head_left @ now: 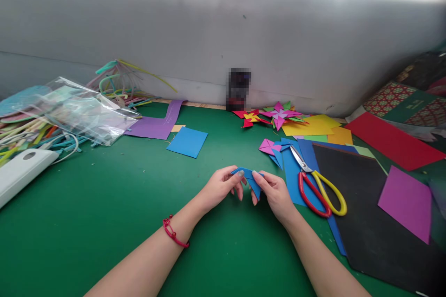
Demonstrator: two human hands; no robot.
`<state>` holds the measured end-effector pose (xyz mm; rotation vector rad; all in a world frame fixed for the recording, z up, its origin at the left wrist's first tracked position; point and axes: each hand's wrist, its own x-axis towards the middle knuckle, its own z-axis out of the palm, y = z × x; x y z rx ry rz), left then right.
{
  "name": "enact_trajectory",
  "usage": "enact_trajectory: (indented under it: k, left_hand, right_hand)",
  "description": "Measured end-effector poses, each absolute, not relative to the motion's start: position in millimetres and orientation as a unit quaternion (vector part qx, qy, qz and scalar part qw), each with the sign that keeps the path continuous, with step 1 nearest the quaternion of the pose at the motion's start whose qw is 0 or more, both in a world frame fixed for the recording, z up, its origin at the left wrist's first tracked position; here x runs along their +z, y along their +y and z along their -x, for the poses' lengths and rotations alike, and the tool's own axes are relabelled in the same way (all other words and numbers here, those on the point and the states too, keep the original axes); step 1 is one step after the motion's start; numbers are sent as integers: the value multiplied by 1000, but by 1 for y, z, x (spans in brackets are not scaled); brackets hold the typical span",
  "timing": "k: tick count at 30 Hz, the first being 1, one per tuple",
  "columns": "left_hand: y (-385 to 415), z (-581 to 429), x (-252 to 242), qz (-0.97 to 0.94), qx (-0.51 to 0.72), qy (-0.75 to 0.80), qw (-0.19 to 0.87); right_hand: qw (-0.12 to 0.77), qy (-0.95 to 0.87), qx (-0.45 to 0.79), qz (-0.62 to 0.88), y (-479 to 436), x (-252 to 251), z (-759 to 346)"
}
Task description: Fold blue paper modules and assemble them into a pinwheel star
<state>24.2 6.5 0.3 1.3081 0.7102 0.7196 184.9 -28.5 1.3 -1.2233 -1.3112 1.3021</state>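
Mid-frame, the left hand (223,184) and right hand (275,190) pinch a folded blue piece (254,185), upper-right stars (279,114) looking finished, a centre-left blue square (188,142) unfolded.

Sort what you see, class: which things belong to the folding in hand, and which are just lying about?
Belonging:
folded blue paper, held by left hand and right hand
blue square, probably spare stock
pink-and-blue folded piece, likely related

Lying about, it seems:
clear plastic bag
white device
scissors, unheld
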Motion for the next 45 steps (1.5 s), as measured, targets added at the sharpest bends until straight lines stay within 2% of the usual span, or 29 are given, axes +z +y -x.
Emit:
enact_trajectory:
  k: [7,19,45]
  left_hand:
    - [4,-26,-2,-584,311,309,684]
    - [2,-24,3,-625,328,353,615]
    - [3,-25,3,-587,324,336,661]
  right_hand:
    - [435,-536,537,485,-29,2,-184]
    - [422,-553,528,487,-29,3,-182]
    - [417,-543,550,478,-29,2,-182]
